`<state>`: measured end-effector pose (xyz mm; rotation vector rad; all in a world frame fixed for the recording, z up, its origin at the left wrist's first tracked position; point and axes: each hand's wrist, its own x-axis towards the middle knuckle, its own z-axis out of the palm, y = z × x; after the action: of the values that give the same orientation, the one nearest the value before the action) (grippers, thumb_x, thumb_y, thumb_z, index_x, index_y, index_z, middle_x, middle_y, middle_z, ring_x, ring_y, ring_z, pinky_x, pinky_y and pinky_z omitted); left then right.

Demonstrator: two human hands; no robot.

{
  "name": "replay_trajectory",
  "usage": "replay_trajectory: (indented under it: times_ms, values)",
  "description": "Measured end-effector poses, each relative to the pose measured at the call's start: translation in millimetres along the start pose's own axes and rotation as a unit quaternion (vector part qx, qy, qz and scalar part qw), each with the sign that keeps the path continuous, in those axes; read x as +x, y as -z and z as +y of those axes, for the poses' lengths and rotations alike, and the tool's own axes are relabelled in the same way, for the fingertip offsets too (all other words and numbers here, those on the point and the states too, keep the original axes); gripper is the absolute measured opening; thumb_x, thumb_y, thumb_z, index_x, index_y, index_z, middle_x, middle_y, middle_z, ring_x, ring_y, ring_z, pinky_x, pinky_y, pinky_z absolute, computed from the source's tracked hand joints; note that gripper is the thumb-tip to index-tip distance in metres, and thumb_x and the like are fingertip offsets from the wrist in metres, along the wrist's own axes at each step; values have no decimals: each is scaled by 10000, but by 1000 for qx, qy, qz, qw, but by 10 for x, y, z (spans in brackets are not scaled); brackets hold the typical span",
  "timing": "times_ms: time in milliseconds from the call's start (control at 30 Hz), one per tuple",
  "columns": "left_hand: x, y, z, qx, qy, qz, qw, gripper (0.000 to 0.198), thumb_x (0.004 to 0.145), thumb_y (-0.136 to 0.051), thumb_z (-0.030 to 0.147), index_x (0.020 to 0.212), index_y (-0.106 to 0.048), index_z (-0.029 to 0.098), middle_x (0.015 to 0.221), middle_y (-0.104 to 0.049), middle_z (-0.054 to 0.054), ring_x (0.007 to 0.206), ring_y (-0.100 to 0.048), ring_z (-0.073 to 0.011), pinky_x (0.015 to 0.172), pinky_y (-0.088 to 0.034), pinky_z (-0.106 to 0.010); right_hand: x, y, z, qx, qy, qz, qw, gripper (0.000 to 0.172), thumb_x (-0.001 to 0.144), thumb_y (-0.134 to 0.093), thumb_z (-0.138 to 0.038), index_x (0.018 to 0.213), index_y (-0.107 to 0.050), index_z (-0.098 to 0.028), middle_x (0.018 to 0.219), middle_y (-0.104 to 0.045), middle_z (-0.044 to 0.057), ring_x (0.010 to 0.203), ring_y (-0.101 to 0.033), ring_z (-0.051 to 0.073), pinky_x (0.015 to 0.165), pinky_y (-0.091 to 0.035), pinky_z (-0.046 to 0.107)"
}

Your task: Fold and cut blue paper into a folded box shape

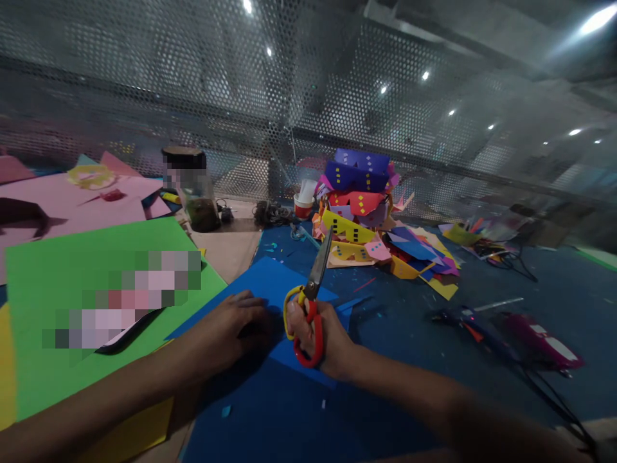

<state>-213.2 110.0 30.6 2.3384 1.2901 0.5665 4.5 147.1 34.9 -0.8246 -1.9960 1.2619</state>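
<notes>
My right hand (330, 337) grips a pair of scissors (315, 276) with one yellow and one red handle loop. The thumb is in the yellow loop, and the blades point up and away, lifted above a sheet of blue paper (267, 280). My left hand (241, 328) lies on that paper with its fingers curled down against it, the fingertips partly lost in shadow. A narrow blue paper strip (354, 303) juts out right of the scissors. Small blue scraps (226, 410) lie nearer to me.
Green paper (43, 289) with a pixelated phone-like object (135, 331) lies left. Behind are a dark-lidded jar (202, 206), a paper cup (303, 204) and a pile of paper masks (359, 183). A glue gun (475, 325) and a magenta case (542, 341) lie right.
</notes>
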Motion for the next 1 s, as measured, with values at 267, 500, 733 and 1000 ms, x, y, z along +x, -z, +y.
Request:
replay_trajectory:
  times_ms: [267,500,733,1000]
  values:
    - [29,3,13,-3,7,0,1000,129,926,-608,197,831,-694,216,862,-689,-9,852,-586,-202,810,-404,-326,2,6,-32,-5,-1,4,1000,255,995,-473,-333,773,-520,-218,657,-511,-35,584,-500,135,585,-420,269]
    - [-12,130,14,-14,7,-24,1000,155,830,-671,145,902,-763,247,940,-723,-19,926,-619,-217,844,-432,-316,-5,-1,-1,10,8,14,1000,333,1023,-437,-411,772,-528,-212,692,-540,-20,602,-515,136,600,-432,270]
    - [5,147,34,-4,22,-32,999,106,830,-661,153,855,-739,219,868,-718,-22,841,-617,-212,780,-450,-311,-9,-114,-21,1,3,-12,1000,400,1024,-437,-482,747,-534,-209,656,-520,-28,559,-482,119,543,-413,244]
    - [-4,154,35,20,46,-45,998,171,788,-675,92,854,-729,240,882,-714,12,904,-627,-202,817,-441,-284,-10,-30,10,-7,-28,17,999,438,1034,-403,-524,777,-549,-201,665,-560,-3,536,-500,117,499,-406,228]
